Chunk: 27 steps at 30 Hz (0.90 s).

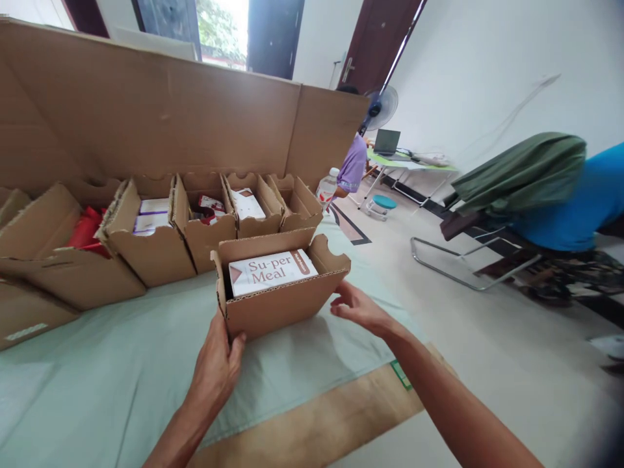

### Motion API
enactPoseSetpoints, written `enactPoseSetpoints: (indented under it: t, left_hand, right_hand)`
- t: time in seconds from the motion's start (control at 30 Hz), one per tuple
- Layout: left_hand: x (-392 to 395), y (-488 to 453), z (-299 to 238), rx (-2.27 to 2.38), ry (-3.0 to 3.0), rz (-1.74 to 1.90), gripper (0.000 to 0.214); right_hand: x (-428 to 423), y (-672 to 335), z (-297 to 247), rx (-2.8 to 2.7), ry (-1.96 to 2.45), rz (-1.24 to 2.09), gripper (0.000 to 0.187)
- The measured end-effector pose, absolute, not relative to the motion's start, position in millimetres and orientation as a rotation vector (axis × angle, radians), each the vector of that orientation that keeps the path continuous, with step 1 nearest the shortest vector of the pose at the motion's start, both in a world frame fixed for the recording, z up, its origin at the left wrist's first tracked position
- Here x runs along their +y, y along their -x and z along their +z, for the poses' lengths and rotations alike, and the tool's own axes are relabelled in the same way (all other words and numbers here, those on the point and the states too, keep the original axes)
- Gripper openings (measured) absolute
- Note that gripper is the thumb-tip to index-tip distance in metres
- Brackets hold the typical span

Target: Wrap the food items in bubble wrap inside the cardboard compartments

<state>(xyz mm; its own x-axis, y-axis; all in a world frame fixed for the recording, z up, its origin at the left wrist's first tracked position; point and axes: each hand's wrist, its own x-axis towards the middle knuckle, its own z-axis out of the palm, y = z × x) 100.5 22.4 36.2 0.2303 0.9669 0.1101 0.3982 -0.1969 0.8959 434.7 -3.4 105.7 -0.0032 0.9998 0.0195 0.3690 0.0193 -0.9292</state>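
Observation:
An open cardboard box [283, 305] stands on the pale green cloth [121, 377] in front of me. Inside it lies a white carton [270, 271] printed "Su-per Meal". My left hand [217, 364] grips the box's near left corner, fingers curled against the cardboard. My right hand [355, 305] touches the box's right end, fingers loosely bent beside the wall.
A row of similar open boxes [205, 221] with cartons and red packets stands behind, backed by a tall cardboard sheet [146, 110]. A water bottle [326, 188] stands at the row's right end. A person sits further back by a fan and laptop desk. A folding chair with blue and green cloth is at right.

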Motion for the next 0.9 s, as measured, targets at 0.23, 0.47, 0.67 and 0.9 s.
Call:
enactPoseSetpoints:
  t: [0.23, 0.47, 0.67, 0.9]
  left_hand:
    - [63, -129, 53, 1.311, -1.752, 0.945, 0.056]
    - [92, -130, 55, 1.367, -1.735, 1.019, 0.055]
    - [103, -133, 49, 1.385, -1.731, 1.043, 0.051]
    - [83, -118, 52, 1.498, -1.687, 1.063, 0.051]
  right_hand:
    - [35, -422, 82, -1.468, 1.559, 0.759, 0.047]
    - [53, -412, 66, -1.422, 1.545, 0.682, 0.044]
    - [66, -406, 66, -1.414, 1.549, 0.652, 0.046]
    - [57, -389, 66, -1.439, 1.573, 0.643, 0.040]
